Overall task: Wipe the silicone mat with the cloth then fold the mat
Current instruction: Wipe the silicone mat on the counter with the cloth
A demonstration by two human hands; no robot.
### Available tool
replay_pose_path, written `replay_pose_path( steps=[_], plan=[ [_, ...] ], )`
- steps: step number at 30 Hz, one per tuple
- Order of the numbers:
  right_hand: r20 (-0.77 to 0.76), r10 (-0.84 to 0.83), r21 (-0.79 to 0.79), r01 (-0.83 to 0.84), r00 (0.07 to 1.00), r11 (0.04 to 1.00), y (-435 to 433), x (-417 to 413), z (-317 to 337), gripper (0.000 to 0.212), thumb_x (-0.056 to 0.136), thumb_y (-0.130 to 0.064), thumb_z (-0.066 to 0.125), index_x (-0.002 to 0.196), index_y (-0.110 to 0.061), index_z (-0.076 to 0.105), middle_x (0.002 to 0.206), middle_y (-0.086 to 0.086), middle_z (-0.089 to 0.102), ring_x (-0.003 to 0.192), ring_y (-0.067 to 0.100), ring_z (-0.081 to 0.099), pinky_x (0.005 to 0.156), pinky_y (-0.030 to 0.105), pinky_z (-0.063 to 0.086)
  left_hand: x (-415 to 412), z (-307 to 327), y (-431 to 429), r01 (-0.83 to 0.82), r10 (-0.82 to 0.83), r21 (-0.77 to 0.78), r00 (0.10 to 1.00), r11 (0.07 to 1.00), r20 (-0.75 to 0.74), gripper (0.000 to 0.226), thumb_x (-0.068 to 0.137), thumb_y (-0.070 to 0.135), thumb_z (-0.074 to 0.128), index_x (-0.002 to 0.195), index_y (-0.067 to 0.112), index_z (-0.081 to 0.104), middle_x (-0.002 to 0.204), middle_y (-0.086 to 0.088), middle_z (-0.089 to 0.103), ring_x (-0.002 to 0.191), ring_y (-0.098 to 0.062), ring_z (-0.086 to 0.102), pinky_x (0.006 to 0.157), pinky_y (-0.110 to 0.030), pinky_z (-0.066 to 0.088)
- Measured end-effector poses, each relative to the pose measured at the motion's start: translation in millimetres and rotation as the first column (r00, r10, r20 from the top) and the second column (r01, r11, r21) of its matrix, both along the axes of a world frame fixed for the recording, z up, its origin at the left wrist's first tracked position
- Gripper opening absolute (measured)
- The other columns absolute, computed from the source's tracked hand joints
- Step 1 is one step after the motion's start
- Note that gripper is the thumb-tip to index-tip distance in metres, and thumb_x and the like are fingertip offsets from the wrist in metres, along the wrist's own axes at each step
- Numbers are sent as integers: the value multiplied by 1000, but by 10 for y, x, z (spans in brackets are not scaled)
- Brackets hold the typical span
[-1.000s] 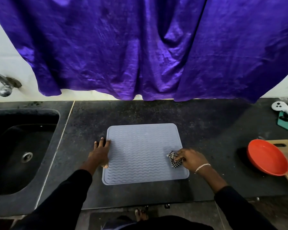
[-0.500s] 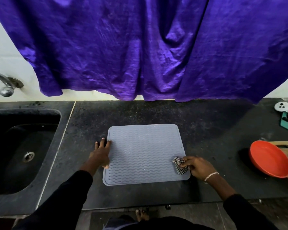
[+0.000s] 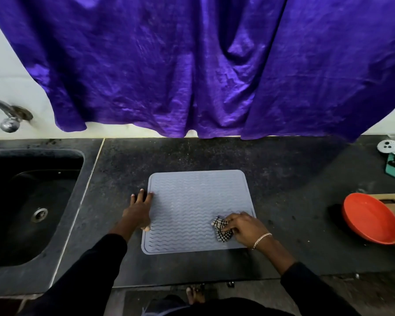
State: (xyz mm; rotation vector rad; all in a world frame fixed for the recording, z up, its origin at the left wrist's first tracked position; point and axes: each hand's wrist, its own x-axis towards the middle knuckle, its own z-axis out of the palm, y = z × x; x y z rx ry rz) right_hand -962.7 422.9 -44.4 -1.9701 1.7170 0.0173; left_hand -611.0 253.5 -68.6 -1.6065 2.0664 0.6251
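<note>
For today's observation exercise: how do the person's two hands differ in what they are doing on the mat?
The left hand lies flat and open on the left edge of the mat, holding nothing; the right hand is closed on the cloth. The left hand sits midway along its edge; the right hand is at the near right corner. The right wrist wears a bracelet; the left wrist shows none. Both hands touch the mat, and both arms are in dark sleeves.

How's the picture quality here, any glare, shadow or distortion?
Head view: wide-angle bending bows the counter edges; sheen glares on the purple curtain; the sink sits in deep shadow; the mat, cloth and both hands stay sharp.
</note>
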Motion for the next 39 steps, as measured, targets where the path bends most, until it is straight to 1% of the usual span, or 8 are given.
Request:
replay_pose_path(
  steps=[5, 9, 14, 19, 25, 29, 32, 39],
  plan=[
    [6, -64, 18, 64, 998, 998, 169, -245, -50, 55, 73, -22, 44, 116, -51, 63, 137, -23, 52, 116, 15, 55, 100, 28, 46, 1, 24, 6, -13, 13, 9, 1000, 1000, -9, 135, 65, 11, 88, 158, 24, -8, 165, -9, -21, 151, -43, -12, 118, -60, 25],
    [-26, -88, 66, 90, 996, 994, 99, -394, 94, 53, 69, -22, 49, 112, -46, 67, 130, -19, 57, 116, 13, 58, 95, 28, 48, -18, 46, 15, -12, 12, 10, 1000, 1000, 1, 135, 66, 12, 89, 158, 25, -9, 165, -8, -21, 151, -42, -13, 117, -61, 26],
    [40, -9, 50, 7, 999, 999, -49, -141, 178, 51, 79, -8, 53, 117, -38, 69, 130, -10, 60, 116, 16, 56, 97, 24, 44, -28, 96, 38, -16, 16, 7, 1000, 1000, 5, 132, 68, 13, 87, 158, 24, -8, 165, -7, -21, 151, -40, -12, 115, -61, 29],
    [67, 83, 9, -84, 994, 996, -68, 241, 64, 52, 82, -9, 49, 120, -39, 67, 133, -12, 56, 114, 20, 51, 97, 30, 44, -14, 96, 28, -14, 14, 20, 1000, 1000, 1, 136, 65, 13, 90, 158, 25, -9, 165, -7, -21, 151, -41, -12, 116, -61, 28],
    [55, 74, -27, -72, 996, 997, 59, 153, -119, 50, 79, -11, 53, 116, -42, 68, 137, -17, 54, 120, 16, 51, 100, 15, 30, 1, 90, 28, -18, 18, 16, 1000, 1000, -10, 135, 65, 14, 89, 158, 26, -8, 165, -6, -20, 152, -40, -12, 116, -62, 28],
    [19, 27, 14, -27, 999, 1000, 87, -80, -77, 51, 79, -12, 53, 114, -46, 68, 136, -21, 53, 115, 17, 52, 97, 25, 43, -6, 113, 46, -21, 21, 8, 1000, 1000, -17, 126, 71, 11, 84, 159, 26, -6, 165, -5, -19, 152, -39, -10, 115, -62, 28],
    [-8, 21, 49, -21, 1000, 999, 25, -135, 37, 46, 82, -13, 55, 113, -43, 70, 133, -20, 55, 114, 17, 52, 94, 23, 42, -22, 133, 62, -28, 28, -7, 999, 1000, -27, 115, 77, 8, 75, 159, 25, -3, 166, -6, -17, 152, -40, -9, 115, -62, 29],
    [101, 64, 29, -68, 993, 997, -250, 265, 125, 49, 82, -10, 52, 116, -40, 69, 134, -12, 56, 118, 17, 52, 99, 30, 45, -27, 150, 51, -24, 24, 16, 1000, 1000, 1, 130, 69, 9, 85, 158, 26, -8, 165, -5, -20, 152, -39, -12, 115, -62, 29]
  ],
)
